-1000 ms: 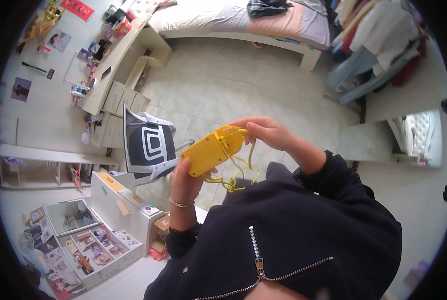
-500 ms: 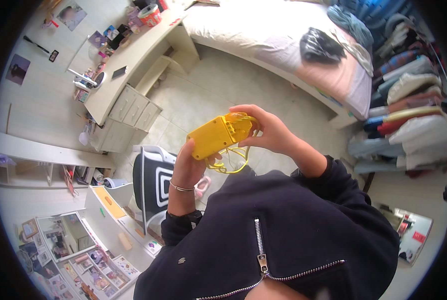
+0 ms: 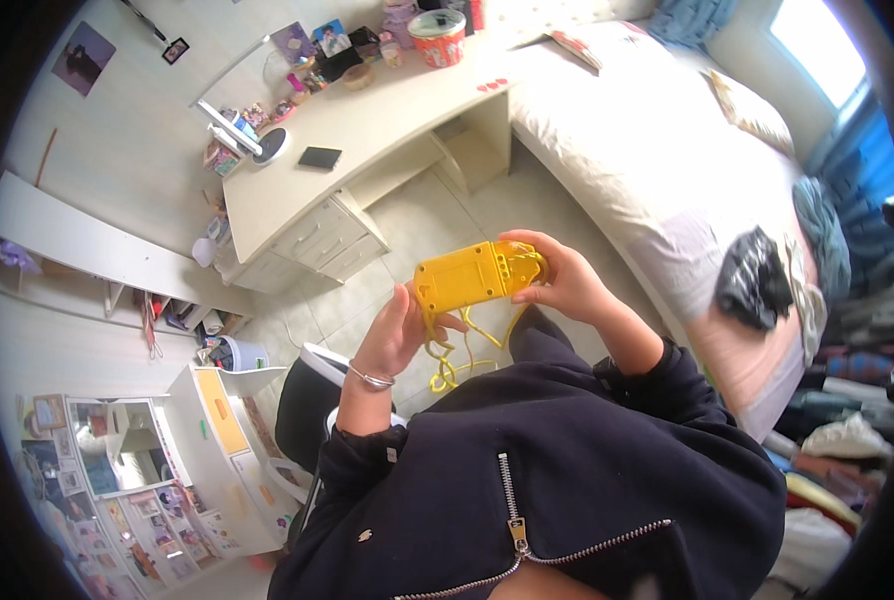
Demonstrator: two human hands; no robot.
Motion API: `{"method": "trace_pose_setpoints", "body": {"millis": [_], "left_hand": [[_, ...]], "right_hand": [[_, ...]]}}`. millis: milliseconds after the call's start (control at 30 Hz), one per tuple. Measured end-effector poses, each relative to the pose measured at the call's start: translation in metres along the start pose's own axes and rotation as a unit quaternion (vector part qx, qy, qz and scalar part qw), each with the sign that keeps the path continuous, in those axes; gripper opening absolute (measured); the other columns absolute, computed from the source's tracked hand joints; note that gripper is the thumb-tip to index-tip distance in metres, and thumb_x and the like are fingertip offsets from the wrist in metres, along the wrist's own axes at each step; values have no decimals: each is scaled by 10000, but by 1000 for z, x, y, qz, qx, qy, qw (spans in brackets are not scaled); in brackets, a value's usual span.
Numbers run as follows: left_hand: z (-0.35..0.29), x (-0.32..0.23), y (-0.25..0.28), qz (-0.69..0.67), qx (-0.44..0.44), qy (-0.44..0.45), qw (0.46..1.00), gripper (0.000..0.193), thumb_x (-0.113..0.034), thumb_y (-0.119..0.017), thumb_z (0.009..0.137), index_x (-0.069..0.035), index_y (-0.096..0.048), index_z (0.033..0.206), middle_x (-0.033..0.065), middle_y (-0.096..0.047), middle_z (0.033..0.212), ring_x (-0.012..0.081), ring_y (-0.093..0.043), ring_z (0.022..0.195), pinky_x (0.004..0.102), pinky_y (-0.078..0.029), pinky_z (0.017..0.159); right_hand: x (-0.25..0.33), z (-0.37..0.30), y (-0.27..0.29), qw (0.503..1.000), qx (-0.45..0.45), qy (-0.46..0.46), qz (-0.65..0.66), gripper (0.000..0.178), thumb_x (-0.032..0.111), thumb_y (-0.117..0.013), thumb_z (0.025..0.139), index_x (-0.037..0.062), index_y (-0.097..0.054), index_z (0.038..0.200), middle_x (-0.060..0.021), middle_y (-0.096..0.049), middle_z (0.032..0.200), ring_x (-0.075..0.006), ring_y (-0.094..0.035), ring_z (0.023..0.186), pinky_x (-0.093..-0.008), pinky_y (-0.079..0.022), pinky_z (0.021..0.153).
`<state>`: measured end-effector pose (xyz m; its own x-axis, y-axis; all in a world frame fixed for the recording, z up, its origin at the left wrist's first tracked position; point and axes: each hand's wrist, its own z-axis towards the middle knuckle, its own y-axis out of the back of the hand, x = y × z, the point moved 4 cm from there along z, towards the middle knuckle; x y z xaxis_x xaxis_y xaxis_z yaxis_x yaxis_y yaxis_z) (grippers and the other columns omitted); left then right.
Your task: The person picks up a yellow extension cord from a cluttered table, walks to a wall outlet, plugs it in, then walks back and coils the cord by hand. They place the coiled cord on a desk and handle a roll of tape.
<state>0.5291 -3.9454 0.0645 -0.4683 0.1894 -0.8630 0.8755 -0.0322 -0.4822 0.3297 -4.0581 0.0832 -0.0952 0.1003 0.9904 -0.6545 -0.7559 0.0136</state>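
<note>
A yellow plastic power strip [image 3: 457,276], or a box much like one, is held up in front of my dark zip-up top. Small screw holes mark the face turned toward me. My left hand [image 3: 395,325] is closed around its left end, where loops of thin yellow cord [image 3: 447,374] trail below the fingers. Its right end is gripped by my right hand [image 3: 564,283], the index finger over the top and the thumb underneath. More cord is bunched at that end, partly hidden by the fingers. The far side of the box is out of sight.
Ahead stands a white desk [image 3: 367,125] with drawers, a phone [image 3: 320,158] and a red-white bucket [image 3: 437,38] on it. A bed [image 3: 607,140] with a black plastic bag [image 3: 754,278] is at the right. A black chair [image 3: 312,405] and white cabinet [image 3: 207,460] stand left.
My view has swung toward the desk and bed, bringing the window into sight. The yellow box is more level, and its cord loops now hang lower beneath it. Both hands keep their hold.
</note>
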Motion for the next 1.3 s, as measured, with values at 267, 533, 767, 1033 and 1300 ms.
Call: {"method": "trace_pose_setpoints", "body": {"millis": [267,533,767,1033,1300], "left_hand": [[112,-53,105,22,-211,32,977,678,-622,-329,932,-29,-499,1213,139,-635,1031,174,-634,744,228,-433,618],[223,-173,184,148,-209,-163,953,198,-41,-498,909,-40,-526,1105,56,-597,856,100,-517,732,236,-418,689],[335,-278,264,119,-174,-264,941,154,16,-466,858,-5,-512,1004,60,-498,829,136,-468,738,257,-387,697],[429,-246,419,198,-302,-159,919,114,-17,-486,876,-21,-535,979,13,-538,793,95,-492,756,221,-387,748],[439,-203,543,396,-420,80,813,184,-97,-502,843,-53,-574,1006,65,-624,823,134,-561,738,269,-437,699]], "right_hand": [[-20,212,76,993,120,-7,8,665,-5,-754,742,18,-434,1325,-28,-575,1155,-57,-533,950,-224,-475,816],[-53,384,112,994,60,15,93,691,-20,-740,750,-11,-397,1350,-45,-507,1285,-93,-509,1105,-244,-440,937],[-53,492,189,989,-90,17,116,725,35,-742,770,-1,-363,1387,-17,-587,1058,-53,-544,781,-189,-464,651],[-146,581,220,990,-82,-43,109,669,25,-712,803,-17,-369,1376,-62,-537,1228,-99,-549,1040,-222,-476,841],[-236,651,213,972,35,-207,109,654,24,-682,824,-36,-343,1380,-85,-555,1202,-136,-551,1071,-265,-453,916]]}}
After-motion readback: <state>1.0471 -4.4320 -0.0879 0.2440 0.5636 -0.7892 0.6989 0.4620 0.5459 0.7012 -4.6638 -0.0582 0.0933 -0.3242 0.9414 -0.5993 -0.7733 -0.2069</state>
